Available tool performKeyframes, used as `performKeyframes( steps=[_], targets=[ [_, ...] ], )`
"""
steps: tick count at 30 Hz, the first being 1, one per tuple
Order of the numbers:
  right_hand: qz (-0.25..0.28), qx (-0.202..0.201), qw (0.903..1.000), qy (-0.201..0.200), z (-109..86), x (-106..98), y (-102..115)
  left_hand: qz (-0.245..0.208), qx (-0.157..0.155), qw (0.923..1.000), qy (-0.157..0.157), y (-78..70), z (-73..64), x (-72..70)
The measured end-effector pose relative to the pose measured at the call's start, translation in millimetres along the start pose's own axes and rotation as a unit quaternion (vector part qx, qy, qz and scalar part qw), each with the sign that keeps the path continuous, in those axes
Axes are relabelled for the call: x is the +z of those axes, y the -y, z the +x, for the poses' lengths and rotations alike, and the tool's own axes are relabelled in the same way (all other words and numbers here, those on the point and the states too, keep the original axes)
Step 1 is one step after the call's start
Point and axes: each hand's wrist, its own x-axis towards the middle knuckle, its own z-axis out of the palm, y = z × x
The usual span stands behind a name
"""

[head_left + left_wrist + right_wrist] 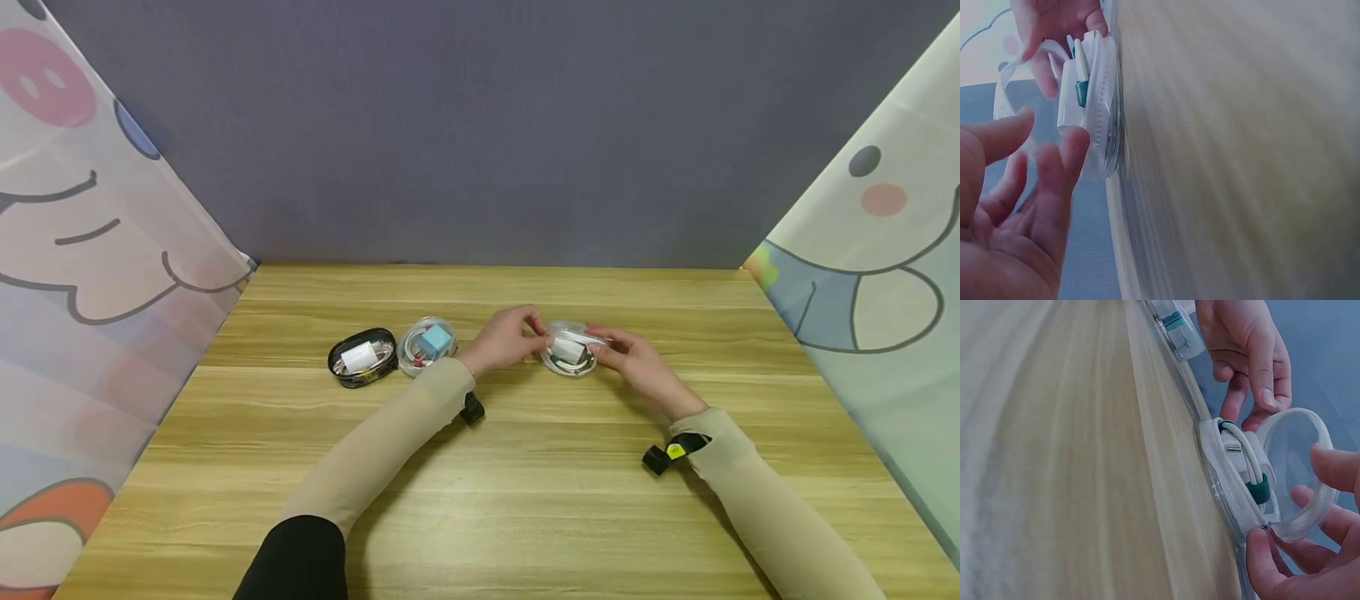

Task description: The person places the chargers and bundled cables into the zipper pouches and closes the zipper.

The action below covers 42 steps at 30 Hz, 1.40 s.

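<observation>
A round clear zip pouch [569,359] lies on the table between the two hands, its clear lid [1297,528] raised. Inside sit a white charger plug [1070,103] and a white cable [1244,447] bound with a green tie [1259,489]. My right hand [637,367] grips the pouch at its right side, thumb and fingers at the lid rim and zip edge. At the opposite side is my left hand [504,340], its fingers loosely bent and parted, fingertips close to the plug and lid in the left wrist view.
Left of the hands lie a clear round pouch [409,360] with a light blue plug [435,340] and a black-edged oval case [365,381] with a white plug. A grey panel [480,133] rises behind the wooden table [517,500]; printed cloth hangs on both sides.
</observation>
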Motion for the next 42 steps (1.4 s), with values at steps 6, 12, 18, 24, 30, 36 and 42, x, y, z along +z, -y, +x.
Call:
performKeyframes(
  steps=[6, 12, 18, 24, 30, 36, 42],
  targets=[
    [0.051, 0.01, 0.9987, 0.0, 0.5, -0.2, 1.7, 0.045, 0.026, 0.9985, 0.015, 1.0, 1.5, -0.2],
    [-0.006, 0.004, 1.0, 0.001, -1.3, -1.0, 1.9, 0.019, 0.014, 0.9997, 0.008, 5.8, 0.2, -2.0],
    [-0.045, -0.014, 0.9985, 0.027, -2.0, -2.1, 1.7, 0.035, 0.017, 0.9981, 0.047, 5.4, -4.4, -7.2],
    [-0.087, -0.045, 0.9942, 0.044, -3.0, -0.7, 2.2, 0.076, 0.026, 0.9945, 0.066, 6.0, -8.5, -13.6],
    [-0.074, -0.057, 0.9938, 0.059, -3.8, 5.4, -0.3, 0.12, 0.044, 0.9893, 0.071, 5.8, -14.8, -18.5],
    [-0.046, -0.057, 0.9947, 0.072, -5.1, 13.3, 2.3, 0.141, 0.039, 0.9863, 0.076, 5.9, -20.9, -21.0],
    [-0.022, -0.044, 0.9966, 0.066, -7.3, 17.2, 3.1, 0.112, 0.021, 0.9898, 0.085, 6.2, -28.8, -24.7]
  ],
)
